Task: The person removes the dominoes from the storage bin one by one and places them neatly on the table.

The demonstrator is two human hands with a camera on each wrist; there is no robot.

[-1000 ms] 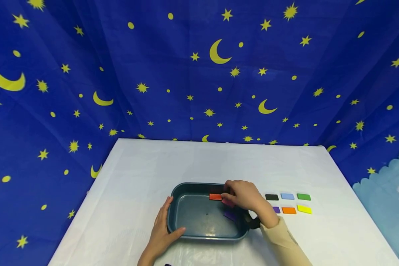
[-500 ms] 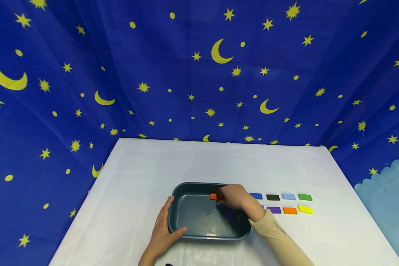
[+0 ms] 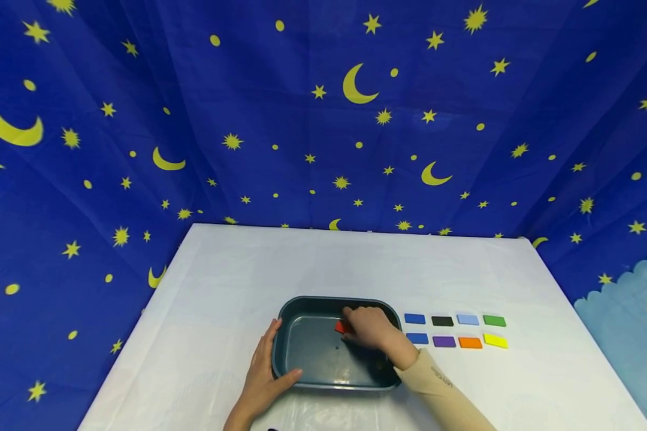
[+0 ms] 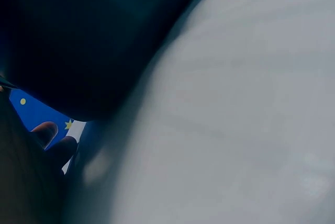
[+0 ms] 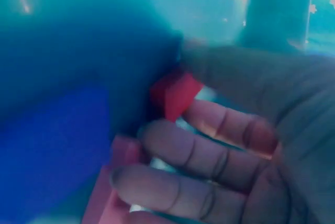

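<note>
In the head view a dark blue-grey rectangular tub stands on the table. My right hand reaches inside it and pinches a red block between thumb and forefinger. The right wrist view shows this red block at the fingertips. A pink block lies right by the other fingers there, and a purple-blue block lies to the left. In the head view, my hand and forearm hide both. My left hand rests against the tub's left side, fingers straight along the outer wall and thumb over the front rim.
Right of the tub lie two rows of flat coloured blocks: a black block, a green block, a purple block, a yellow block and several others. A blue star-and-moon cloth hangs behind the white table.
My right hand has moved left and down inside the tub and now holds the red block, which has shifted slightly left and nearer. My left hand stays in place.
</note>
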